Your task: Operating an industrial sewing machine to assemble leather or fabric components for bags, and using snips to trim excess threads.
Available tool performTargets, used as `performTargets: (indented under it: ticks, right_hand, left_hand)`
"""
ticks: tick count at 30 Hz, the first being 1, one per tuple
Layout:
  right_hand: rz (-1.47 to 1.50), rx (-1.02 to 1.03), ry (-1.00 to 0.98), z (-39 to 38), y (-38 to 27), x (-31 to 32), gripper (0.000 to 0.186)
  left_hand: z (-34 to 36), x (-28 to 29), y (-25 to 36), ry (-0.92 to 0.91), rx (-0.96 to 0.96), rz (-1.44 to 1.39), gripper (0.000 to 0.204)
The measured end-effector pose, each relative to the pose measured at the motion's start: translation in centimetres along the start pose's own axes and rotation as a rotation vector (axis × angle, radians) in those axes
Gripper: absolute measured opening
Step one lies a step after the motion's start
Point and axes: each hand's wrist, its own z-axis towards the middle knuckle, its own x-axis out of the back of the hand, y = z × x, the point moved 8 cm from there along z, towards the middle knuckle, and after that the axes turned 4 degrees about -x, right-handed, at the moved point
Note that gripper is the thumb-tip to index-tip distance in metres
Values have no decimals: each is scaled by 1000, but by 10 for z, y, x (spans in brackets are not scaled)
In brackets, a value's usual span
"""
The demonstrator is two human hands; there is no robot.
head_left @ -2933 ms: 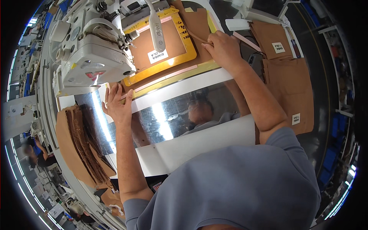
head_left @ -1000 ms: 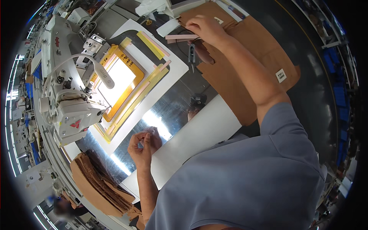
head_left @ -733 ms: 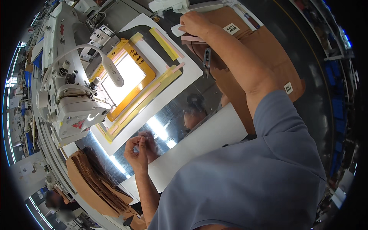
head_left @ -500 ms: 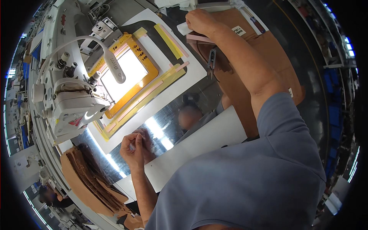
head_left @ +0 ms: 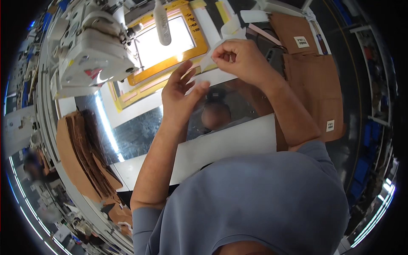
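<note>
My right hand (head_left: 244, 59) is raised over the metal work surface (head_left: 140, 136), thumb and fingers pinched on a thin white sheet (head_left: 214, 47). The sheet looks crumpled and partly see-through; whether it is paper or fabric I cannot tell. To its left, my left hand (head_left: 180, 95) is held up with fingers apart and nothing in it, the thumb pointing toward the right hand. Beyond both hands lies a yellow-orange clamp frame (head_left: 148, 73) with a brightly lit white middle. Around it runs a template with yellow and pink strips (head_left: 142, 91).
A white sewing machine (head_left: 95, 53) stands at the left, and a white lamp (head_left: 162, 25) hangs over the frame. Stacked brown pieces (head_left: 74, 148) lie at the near left. Brown panels (head_left: 314, 85) with white labels cover the right side, near a screwdriver (head_left: 321, 44).
My right hand has come from the far right back toward the middle with the white sheet. My left hand has risen forward and its fingers have spread. The view has shifted.
</note>
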Motion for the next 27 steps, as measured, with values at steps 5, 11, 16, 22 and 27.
performTargets:
  ticks: [5, 11, 16, 22, 27]
  right_hand:
    - [-125, 305, 1, -9, -34, -43, 15]
    - [-273, 405, -187, 3, -20, -76, 32]
    - [-356, 456, -142, 5, -10, -78, 36]
    - [-454, 537, -104, -3, -2, -59, 42]
    - [-701, 515, -7, 3, 26, -8, 21]
  left_hand:
    - [0, 19, -11, 66, 177, 29, 25]
    - [-13, 63, -11, 123, 206, 54, 27]
    - [-19, 40, -1, 2, 23, 460, 49]
    - [-22, 5, 1, -65, -110, 719, 25]
    - [-18, 29, 11, -40, -123, 589, 11]
